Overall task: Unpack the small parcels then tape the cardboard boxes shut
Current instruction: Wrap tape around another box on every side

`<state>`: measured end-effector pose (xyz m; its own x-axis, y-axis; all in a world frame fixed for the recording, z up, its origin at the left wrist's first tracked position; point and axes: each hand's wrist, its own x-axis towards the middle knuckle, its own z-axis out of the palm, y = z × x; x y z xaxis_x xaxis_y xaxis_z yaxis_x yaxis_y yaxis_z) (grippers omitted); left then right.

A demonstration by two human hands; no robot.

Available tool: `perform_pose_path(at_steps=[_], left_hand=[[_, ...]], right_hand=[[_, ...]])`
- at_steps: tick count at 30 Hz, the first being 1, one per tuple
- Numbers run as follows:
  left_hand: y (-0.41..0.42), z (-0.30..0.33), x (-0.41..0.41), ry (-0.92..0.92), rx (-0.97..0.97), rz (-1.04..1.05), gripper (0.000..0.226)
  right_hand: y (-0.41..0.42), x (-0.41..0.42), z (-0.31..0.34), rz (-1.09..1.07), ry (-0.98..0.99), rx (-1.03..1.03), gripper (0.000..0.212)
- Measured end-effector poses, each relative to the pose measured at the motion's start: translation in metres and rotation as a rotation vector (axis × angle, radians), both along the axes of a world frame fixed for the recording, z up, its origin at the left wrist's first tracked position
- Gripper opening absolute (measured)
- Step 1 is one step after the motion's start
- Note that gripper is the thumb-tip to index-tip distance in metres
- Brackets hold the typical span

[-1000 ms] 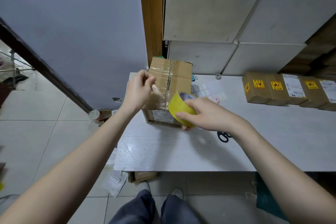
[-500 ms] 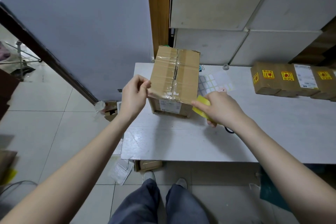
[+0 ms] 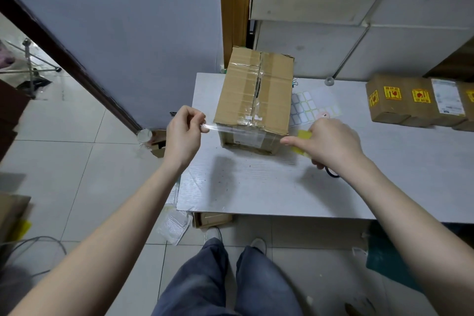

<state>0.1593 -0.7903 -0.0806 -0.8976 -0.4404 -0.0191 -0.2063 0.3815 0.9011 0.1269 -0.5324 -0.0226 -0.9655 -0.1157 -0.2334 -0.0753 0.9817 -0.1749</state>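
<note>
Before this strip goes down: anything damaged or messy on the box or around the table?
Yes. The cardboard box has a dark open gap along its top seam, with wrinkled old tape around it, and its far right corner looks crushed. On the floor by the table's near left corner lie a plastic bag and cardboard scraps.

- The big cardboard box sits on the white worktop. Its top flaps are closed, with old shiny tape along the middle seam.
- A strip of clear tape runs across the box's near side — pulled tight.
- The yellow tape roll is by the box's near right corner.
- Small brown parcels with yellow stickers lie far right.
</note>
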Motion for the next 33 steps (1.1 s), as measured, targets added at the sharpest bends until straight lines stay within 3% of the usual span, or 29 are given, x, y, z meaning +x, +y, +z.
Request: perform_pose_path(at_steps=[3, 9, 16, 21, 27, 30, 33], left_hand=[[-0.006, -0.004, 0.000, -0.001, 0.033, -0.008, 0.023], [-0.021, -0.007, -0.015, -0.016, 0.079, 0.013, 0.024], [-0.017, -0.018, -0.020, -0.005, 0.180, -0.105, 0.016], [-0.016, -0.027, -0.014, -0.095, 0.172, -0.199, 0.040], [-0.011, -0.030, -0.017, -0.019, 0.054, -0.167, 0.035], [-0.013, -0.031, -0.019, 0.018, 0.045, -0.149, 0.036], [-0.021, -0.031, -0.021, 0.031, 0.034, -0.126, 0.037]], right_hand=[[0.003, 0.001, -0.003, -0.001, -0.031, -0.022, 0.071], [0.001, 0.002, -0.001, 0.108, -0.152, -0.331, 0.055], [0.005, -0.002, -0.010, 0.081, 0.050, -0.208, 0.040], [0.006, -0.008, -0.021, 0.086, 0.129, -0.112, 0.056], [0.005, -0.011, -0.025, 0.043, 0.128, -0.016, 0.060], [0.004, -0.009, -0.022, 0.036, 0.118, -0.049, 0.064], [0.007, -0.005, -0.015, 0.045, -0.015, -0.226, 0.065]])
